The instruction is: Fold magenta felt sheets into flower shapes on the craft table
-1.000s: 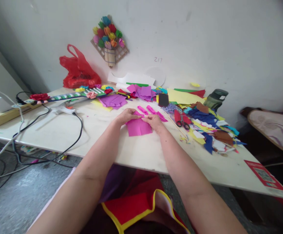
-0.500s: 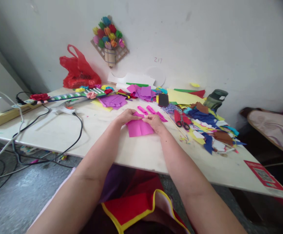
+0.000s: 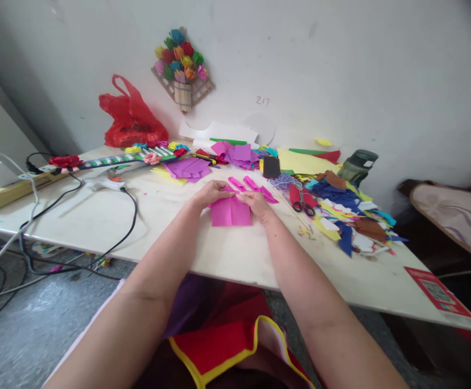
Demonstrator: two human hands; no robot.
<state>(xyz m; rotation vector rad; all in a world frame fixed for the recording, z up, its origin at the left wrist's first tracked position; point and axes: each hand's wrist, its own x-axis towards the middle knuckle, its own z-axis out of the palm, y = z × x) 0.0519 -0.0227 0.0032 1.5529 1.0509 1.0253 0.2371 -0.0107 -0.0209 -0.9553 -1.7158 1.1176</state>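
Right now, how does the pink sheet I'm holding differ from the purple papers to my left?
The magenta sheet is pinched in your left hand and right hand; the purple papers lie untouched. The magenta sheet is pinker; the purple papers, more violet. The purple papers overlap; the magenta sheet has a central crease. Both are paper.

Handwritten in red on the wall (image 3: 320, 70) is "217" (image 3: 263, 101).

Both hands (image 3: 234, 197) on magenta paper (image 3: 231, 213)
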